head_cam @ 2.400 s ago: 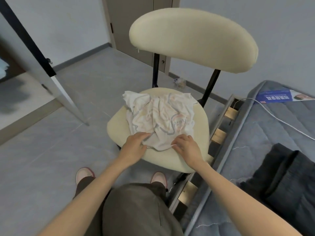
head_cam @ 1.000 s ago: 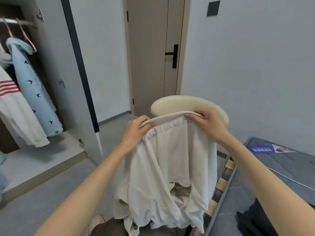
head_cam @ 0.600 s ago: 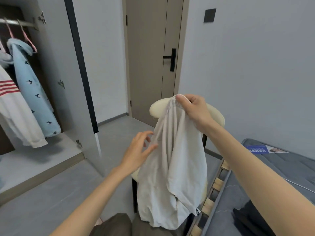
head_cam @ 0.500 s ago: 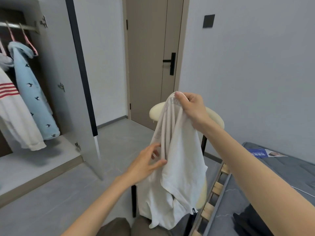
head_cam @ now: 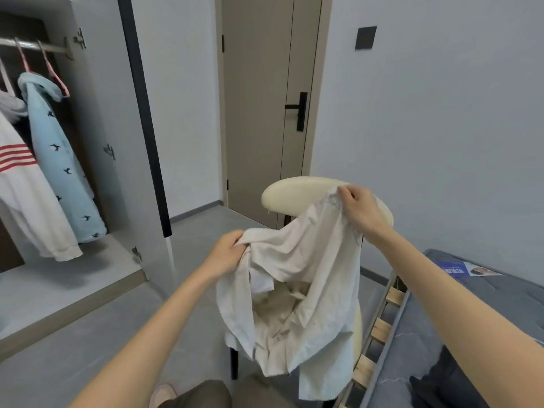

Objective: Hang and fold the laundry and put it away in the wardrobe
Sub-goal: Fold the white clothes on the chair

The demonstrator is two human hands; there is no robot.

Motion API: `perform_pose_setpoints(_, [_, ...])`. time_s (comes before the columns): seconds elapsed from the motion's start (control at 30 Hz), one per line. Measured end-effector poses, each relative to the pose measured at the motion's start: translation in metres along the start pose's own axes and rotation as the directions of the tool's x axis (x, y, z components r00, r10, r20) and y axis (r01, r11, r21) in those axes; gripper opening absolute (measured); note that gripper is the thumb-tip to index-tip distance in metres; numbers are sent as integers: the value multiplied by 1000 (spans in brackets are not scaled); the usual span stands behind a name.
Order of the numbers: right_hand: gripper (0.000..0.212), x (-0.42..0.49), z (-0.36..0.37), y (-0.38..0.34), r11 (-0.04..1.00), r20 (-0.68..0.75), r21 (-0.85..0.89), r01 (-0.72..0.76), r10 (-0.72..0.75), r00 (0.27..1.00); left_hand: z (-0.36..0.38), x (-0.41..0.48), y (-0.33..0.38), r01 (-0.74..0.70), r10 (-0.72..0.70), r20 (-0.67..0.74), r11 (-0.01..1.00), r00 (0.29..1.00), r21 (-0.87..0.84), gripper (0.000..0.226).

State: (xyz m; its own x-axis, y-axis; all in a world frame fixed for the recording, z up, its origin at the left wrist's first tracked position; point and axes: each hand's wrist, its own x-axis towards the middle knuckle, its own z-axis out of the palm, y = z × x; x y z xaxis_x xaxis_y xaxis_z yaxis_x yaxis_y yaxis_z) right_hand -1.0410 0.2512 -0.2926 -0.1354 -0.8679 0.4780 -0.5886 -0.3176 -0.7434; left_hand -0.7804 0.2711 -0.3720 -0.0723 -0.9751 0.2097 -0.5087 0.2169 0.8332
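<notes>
The white garment (head_cam: 306, 260) hangs in the air in front of the cream chair (head_cam: 291, 191), its lower folds sagging over the seat. The left hand (head_cam: 225, 256) grips a bunched edge low down, while the right hand (head_cam: 359, 209) pinches another edge higher up by the chair's backrest. To the left stands the open wardrobe (head_cam: 97, 128) with a light-blue shirt (head_cam: 59, 166) on a hanger, and the bed (head_cam: 441, 334) lies to the right.
</notes>
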Motion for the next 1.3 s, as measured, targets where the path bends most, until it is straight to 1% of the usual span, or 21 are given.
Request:
perform_pose_setpoints(0.1, [38,-7,17,20,994,82,-26,-106,107,991,-18,10,29,97,-91,49,986,995,-137,22])
perform_pose_setpoints(0.2, [23,-20,32,22,991,206,-61,-116,126,970,-23,15,54,168,-151,73,903,986,-396,24])
perform_pose_setpoints(0.23, [16,-26,36,19,994,235,-64,-88,101,967,-22,17,60,181,-163,79,872,983,-455,24])
perform_pose_setpoints(0.27, [18,-34,40,13,998,246,-57,-37,50,968,-21,20,65,183,-166,77,854,983,-488,23])
perform_pose_setpoints(0.37, [12,-66,47,-7,982,255,181,53,-99,962,-15,25,76,147,-148,42,832,988,-536,18])
perform_pose_setpoints(0.43, [21,-88,49,-15,956,297,288,64,-152,943,-11,28,81,116,-119,32,817,992,-565,19])
perform_pose_setpoints(0.53, [54,-112,55,-9,970,372,231,80,-164,914,-5,29,88,96,-98,30,790,995,-605,20])
perform_pose_setpoints(0.57, [59,-117,58,-6,978,363,178,109,-168,917,-3,29,91,97,-101,29,778,994,-621,18])
perform_pose_setpoints(0.6, [56,-121,62,-1,981,334,130,143,-180,925,-1,30,93,90,-96,25,767,995,-635,18])
perform_pose_setpoints(0.7, [27,-121,69,12,975,190,134,178,-201,961,-3,30,99,67,-86,3,752,996,-656,16])
perform_pose_setpoints(0.77, [32,-114,63,16,971,96,199,134,-156,983,-7,31,97,60,-103,-27,747,994,-662,12])
perform_pose_setpoints(0.83, [38,-100,52,9,964,-4,239,115,-117,993,-11,30,92,49,-105,-32,688,994,-724,9])
perform_pose_setpoints(0.9, [34,-82,40,-2,961,-76,240,138,-122,990,-13,27,85,40,-56,7,609,998,-792,26])
perform_pose_setpoints(0.93, [31,-72,34,-8,957,-103,244,156,-134,986,-12,25,82,41,-19,36,601,999,-799,37])
perform_pose_setpoints(0.97, [29,-63,28,-13,952,-122,257,164,-137,983,-10,23,78,42,15,67,641,998,-766,45])
perform_pose_setpoints(1.0, [27,-54,23,-17,949,-131,275,157,-125,983,-8,20,74,30,41,85,720,995,-693,51])
perform_pose_setpoints(1.07, [21,-36,13,-24,941,-141,320,108,-66,988,-1,15,65,-16,62,76,868,995,-497,55])
perform_pose_setpoints(1.1, [19,-27,10,-27,934,-149,350,74,-22,989,4,11,58,-20,56,72,907,996,-420,57])
perform_pose_setpoints(1.17, [17,-9,5,-33,908,-159,418,10,62,985,16,2,41,30,22,153,945,988,-327,68])
perform_pose_setpoints(1.23, [15,4,3,-38,885,-154,464,-29,113,982,30,-8,24,121,-43,324,967,945,-225,98])
perform_pose_setpoints(1.3, [13,12,3,-40,869,-142,491,-60,148,979,47,-15,9,211,-140,455,971,879,-109,129])
